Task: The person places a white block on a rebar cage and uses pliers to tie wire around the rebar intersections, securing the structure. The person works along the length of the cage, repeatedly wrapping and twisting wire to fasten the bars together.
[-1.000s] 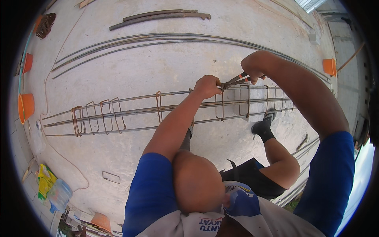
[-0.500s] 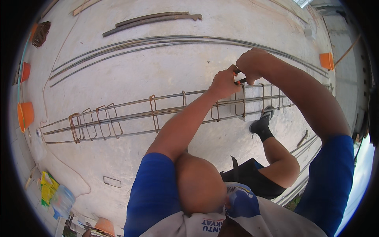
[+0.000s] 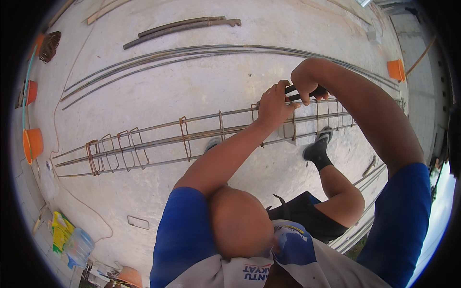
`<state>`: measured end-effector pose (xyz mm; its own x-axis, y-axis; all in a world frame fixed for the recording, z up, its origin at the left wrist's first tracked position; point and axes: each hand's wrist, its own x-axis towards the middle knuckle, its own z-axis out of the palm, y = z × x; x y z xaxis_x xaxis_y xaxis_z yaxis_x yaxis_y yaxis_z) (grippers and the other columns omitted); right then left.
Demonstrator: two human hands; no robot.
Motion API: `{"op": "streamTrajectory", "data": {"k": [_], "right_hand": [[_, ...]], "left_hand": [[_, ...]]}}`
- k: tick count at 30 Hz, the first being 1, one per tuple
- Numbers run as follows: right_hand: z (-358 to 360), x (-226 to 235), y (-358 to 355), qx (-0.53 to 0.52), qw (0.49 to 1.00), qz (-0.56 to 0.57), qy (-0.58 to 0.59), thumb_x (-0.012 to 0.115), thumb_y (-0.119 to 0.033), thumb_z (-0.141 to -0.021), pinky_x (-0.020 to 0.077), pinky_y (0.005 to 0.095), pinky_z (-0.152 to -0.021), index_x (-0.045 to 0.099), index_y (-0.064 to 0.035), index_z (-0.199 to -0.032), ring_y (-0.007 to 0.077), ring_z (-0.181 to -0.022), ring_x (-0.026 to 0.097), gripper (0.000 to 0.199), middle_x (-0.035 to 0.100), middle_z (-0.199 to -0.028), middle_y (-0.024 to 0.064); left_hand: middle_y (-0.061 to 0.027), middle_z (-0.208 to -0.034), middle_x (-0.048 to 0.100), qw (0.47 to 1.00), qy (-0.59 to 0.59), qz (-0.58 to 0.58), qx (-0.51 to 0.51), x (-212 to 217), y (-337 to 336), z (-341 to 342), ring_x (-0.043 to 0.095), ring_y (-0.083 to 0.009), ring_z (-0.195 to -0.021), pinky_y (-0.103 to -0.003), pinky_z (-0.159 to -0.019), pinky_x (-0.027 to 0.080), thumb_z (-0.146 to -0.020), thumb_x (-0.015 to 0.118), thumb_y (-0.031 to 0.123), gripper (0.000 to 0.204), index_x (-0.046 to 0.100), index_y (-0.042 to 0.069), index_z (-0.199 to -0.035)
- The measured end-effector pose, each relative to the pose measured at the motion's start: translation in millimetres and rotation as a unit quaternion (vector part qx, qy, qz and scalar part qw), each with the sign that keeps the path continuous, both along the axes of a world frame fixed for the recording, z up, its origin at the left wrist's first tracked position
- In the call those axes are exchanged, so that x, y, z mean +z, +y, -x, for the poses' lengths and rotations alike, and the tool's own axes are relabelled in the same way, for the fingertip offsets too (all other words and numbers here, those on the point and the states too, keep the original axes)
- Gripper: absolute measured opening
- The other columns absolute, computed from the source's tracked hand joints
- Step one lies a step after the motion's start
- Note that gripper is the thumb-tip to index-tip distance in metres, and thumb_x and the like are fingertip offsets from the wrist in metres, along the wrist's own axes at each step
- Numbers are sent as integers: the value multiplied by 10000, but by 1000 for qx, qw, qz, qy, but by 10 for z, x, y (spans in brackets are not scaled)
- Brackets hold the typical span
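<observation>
A long rebar cage [image 3: 158,141] with square wire stirrups lies across the floor in front of me. Over its far bar, right of the middle, I hold pliers [image 3: 291,90] with black handles. My right hand [image 3: 307,84] wraps round the handles from the far side, its wrist sharply bent. My left hand [image 3: 274,104] closes on the other end of the pliers, thumb toward the right hand. The jaws, and any wire in them, are hidden by my fingers. One sandalled foot [image 3: 317,149] rests at the cage's near side, by a pale block under it.
Beyond the cage lie several long loose bars [image 3: 192,49] and two short dark pipes [image 3: 182,31]. Orange buckets [image 3: 32,144] stand at the left, another orange bucket [image 3: 396,70] at the far right. A loose stirrup [image 3: 138,222] and a clear water jug [image 3: 80,246] lie nearer.
Both hands have shifted slightly around the pliers. The right hand has turned and lowered; the left hand's thumb now sticks out more. The orange on the handles no longer shows.
</observation>
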<state>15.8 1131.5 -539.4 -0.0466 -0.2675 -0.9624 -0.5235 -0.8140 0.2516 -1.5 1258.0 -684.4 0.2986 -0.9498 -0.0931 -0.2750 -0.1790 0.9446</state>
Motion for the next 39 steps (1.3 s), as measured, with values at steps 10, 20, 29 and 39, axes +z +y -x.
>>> {"op": "streamTrajectory", "data": {"k": [10, 20, 29, 39], "right_hand": [[343, -127, 406, 527, 777, 209, -274, 605, -227, -838, 487, 420, -841, 693, -86, -965, 246, -903, 616, 209, 648, -867, 57], [-150, 34, 159, 117, 992, -28, -35, 710, -58, -700, 528, 375, -555, 682, -14, -912, 259, -598, 662, 219, 656, -675, 146], [521, -48, 570, 521, 731, 288, -335, 612, -271, -835, 290, 494, -1032, 614, -94, -1122, 258, -1090, 523, 337, 602, -1021, 84], [149, -158, 254, 231, 955, 58, -174, 668, -99, -746, 529, 362, -555, 698, -25, -821, 247, -718, 677, 109, 687, -749, 116]], "left_hand": [[-124, -902, 620, 986, 100, -11, -135, -446, -300, -430, 626, -245, -888, -362, -800, 489, -682, 681, 139, 459, 523, 10, -1093], [-152, -984, 626, 996, 33, 50, 64, 73, -40, 56, 620, -295, -983, -411, -825, 496, -719, 765, 232, 527, 513, 20, -1131], [-157, -929, 662, 997, 53, 36, -50, -46, -210, -258, 640, -312, -894, -402, -779, 511, -710, 725, 140, 432, 531, 2, -1071], [-164, -1153, 509, 983, -88, 134, 85, 57, 146, -33, 501, -348, -1089, -453, -910, 431, -698, 772, 197, 590, 467, 39, -1177]]}}
